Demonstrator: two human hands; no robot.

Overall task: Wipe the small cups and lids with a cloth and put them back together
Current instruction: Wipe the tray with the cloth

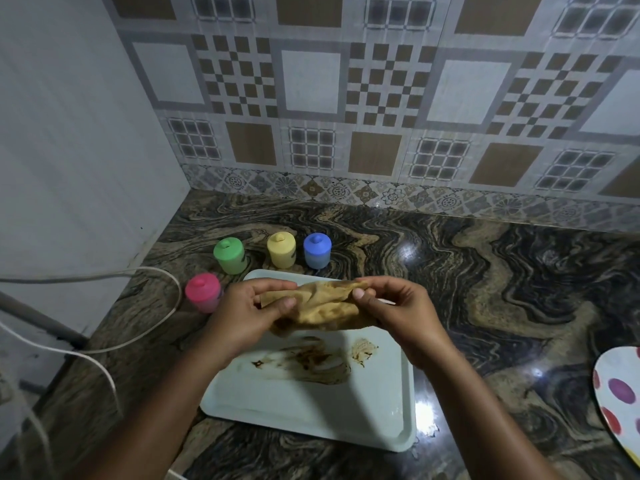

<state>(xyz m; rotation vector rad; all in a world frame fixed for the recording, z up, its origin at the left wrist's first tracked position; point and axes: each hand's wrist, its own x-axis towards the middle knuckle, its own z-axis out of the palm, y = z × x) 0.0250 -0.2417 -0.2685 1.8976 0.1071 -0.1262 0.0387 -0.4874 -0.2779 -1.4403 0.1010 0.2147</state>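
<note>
Both hands hold a stained tan cloth (pixel 323 306) stretched between them, above the far end of a white tray (pixel 311 407). My left hand (pixel 247 313) pinches the cloth's left end and my right hand (pixel 391 306) pinches its right end. Several small lidded cups stand on the counter beyond the tray: a green cup (pixel 229 255), a yellow cup (pixel 281 249), a blue cup (pixel 317 250), and a pink cup (pixel 203 293) nearer, just left of my left hand. Each cup has its lid on.
Brown smears mark the tray's floor (pixel 311 362). A white cable (pixel 145 327) loops over the marbled counter (pixel 485 271) at the left. A spotted plate (pixel 620 396) lies at the right edge. Tiled wall (pixel 346 98) closes the back, a plain wall the left.
</note>
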